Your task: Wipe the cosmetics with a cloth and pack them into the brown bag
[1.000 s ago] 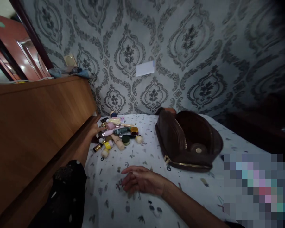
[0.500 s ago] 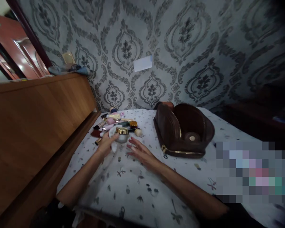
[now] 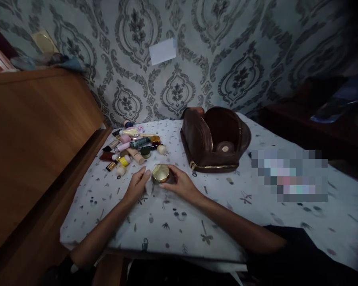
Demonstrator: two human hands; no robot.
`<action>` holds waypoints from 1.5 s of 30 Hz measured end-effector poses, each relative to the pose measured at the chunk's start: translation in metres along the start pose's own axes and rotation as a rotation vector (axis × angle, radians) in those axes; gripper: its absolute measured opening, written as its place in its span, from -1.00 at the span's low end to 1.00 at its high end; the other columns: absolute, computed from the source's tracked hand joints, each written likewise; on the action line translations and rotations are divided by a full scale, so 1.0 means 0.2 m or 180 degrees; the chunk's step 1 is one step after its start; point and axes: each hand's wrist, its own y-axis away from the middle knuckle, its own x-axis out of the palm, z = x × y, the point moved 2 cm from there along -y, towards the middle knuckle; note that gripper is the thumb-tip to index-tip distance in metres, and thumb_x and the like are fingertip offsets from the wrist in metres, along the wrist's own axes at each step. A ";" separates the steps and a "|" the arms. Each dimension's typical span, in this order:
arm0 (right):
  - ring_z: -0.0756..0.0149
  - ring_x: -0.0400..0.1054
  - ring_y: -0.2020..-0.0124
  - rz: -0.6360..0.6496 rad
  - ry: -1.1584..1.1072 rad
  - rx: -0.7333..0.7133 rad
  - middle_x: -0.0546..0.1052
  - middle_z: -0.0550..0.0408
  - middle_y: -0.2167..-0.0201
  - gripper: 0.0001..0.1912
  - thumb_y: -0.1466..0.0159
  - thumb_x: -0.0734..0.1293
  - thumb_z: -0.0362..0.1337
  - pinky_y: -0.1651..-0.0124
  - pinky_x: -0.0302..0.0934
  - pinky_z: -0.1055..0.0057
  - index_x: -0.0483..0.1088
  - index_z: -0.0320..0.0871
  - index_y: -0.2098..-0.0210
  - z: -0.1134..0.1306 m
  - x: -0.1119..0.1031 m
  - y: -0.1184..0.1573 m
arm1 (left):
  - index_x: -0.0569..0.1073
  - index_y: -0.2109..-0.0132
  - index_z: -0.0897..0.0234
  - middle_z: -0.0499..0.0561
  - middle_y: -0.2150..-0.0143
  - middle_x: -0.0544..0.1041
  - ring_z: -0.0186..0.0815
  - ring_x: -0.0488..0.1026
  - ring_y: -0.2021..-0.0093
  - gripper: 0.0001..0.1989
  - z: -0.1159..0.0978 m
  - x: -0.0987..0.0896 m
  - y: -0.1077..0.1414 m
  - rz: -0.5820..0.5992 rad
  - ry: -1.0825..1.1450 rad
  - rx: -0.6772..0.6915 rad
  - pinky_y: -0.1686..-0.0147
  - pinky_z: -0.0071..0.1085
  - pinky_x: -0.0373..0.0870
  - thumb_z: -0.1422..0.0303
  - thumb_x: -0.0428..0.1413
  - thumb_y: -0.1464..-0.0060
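Observation:
My right hand (image 3: 184,186) is closed around a cosmetic jar with a shiny gold lid (image 3: 160,173), held above the patterned cloth. Just left of the jar, my left hand (image 3: 137,184) pinches a white tissue (image 3: 149,186), which hangs from its fingers close to the jar. Beyond the left hand lies a spread of cosmetics, among them a beige tube (image 3: 136,155), a dark round pot (image 3: 144,152), a yellow-banded bottle (image 3: 125,160) and a brush with reddish-brown bristles (image 3: 107,156).
An unzipped brown cosmetic bag (image 3: 214,139) stands to the right, with a round brown item (image 3: 226,148) inside. A wooden panel (image 3: 41,131) borders the left side. Patterned wallpaper rises behind the cloth-covered surface (image 3: 179,234). A blurred patch lies at the right.
The jar has passed from my left hand to my right, which was open beside it. My left hand keeps the tissue. The view has shifted right and downward.

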 end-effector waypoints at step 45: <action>0.15 0.47 0.11 -0.0272 0.1152 0.0030 0.57 0.05 0.14 -0.41 0.03 0.55 -0.20 0.05 0.32 0.25 0.35 -0.12 0.04 0.06 -0.02 0.04 | 0.26 0.39 0.23 -0.12 0.45 0.26 -0.35 0.22 0.41 -0.75 -0.11 -0.04 0.03 0.0551 -0.2283 0.0685 0.38 -0.43 0.18 0.23 -0.06 -0.24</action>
